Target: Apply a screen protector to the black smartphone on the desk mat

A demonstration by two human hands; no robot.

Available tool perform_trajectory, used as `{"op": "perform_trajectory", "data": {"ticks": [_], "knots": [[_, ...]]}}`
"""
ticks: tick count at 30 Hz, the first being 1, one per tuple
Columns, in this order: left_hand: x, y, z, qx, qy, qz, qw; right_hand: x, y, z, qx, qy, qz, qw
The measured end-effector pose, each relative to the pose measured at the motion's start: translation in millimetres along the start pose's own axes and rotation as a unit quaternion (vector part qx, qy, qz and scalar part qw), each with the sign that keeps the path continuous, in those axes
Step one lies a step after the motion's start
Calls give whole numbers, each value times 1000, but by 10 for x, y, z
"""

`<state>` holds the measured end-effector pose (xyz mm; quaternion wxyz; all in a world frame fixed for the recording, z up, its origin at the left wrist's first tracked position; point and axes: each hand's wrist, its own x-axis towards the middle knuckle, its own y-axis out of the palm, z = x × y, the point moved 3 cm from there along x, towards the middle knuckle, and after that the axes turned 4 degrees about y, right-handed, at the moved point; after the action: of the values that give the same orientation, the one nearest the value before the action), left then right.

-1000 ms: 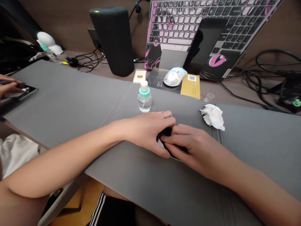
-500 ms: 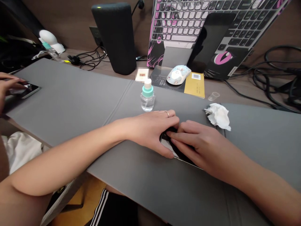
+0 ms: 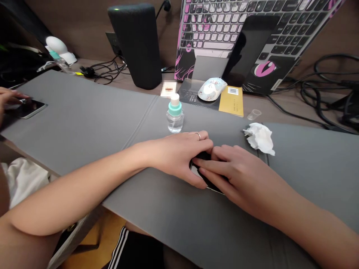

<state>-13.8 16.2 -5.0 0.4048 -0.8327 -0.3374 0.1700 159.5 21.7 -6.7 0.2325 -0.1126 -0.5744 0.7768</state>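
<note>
A phone (image 3: pixel 210 182) with a dark glossy face and a thin pale edge lies flat on the grey desk mat (image 3: pixel 157 220), largely covered by my hands. My left hand (image 3: pixel 181 155) grips its left end, thumb on the near edge and curled fingers on the far side; a ring circles one finger. My right hand (image 3: pixel 235 172) rests over the phone, its fingers pressed together with the tips on the face. Whatever may be under those fingertips is hidden. Beyond my left hand stands a clear spray bottle (image 3: pixel 175 116) with a mint collar, and a crumpled white tissue (image 3: pixel 260 138) lies beyond my right hand.
At the back stand a black speaker (image 3: pixel 137 45) and a propped laptop (image 3: pixel 213 35) with a dark phone (image 3: pixel 249 48) before it. A patterned mouse (image 3: pixel 212 89) sits on a box. Cables (image 3: pixel 333 89) coil at right. Another person's hand (image 3: pixel 11 99) touches a phone (image 3: pixel 35 108) at left.
My right hand's fingertips have slid slightly left across the phone's face. My left hand keeps its grip. The other person's hand at far left has shifted a little left.
</note>
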Motion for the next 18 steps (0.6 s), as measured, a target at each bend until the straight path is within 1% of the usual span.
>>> {"op": "perform_trajectory", "data": {"ticks": [6,8,12,18], "knots": [[1,-7,-6,11,3,0,1000,-7,-16,-1,-10,16,0,1000],[3,-3,-13,13,3,-3,1000,-9,-22,7,1,3,14,1000],[0,1,-22,15,-5,-10,1000,-24,-39,42,25,-45,44,998],[-6,9,-16,15,-10,-8,1000,-59,-72,50,62,-59,78,993]]}}
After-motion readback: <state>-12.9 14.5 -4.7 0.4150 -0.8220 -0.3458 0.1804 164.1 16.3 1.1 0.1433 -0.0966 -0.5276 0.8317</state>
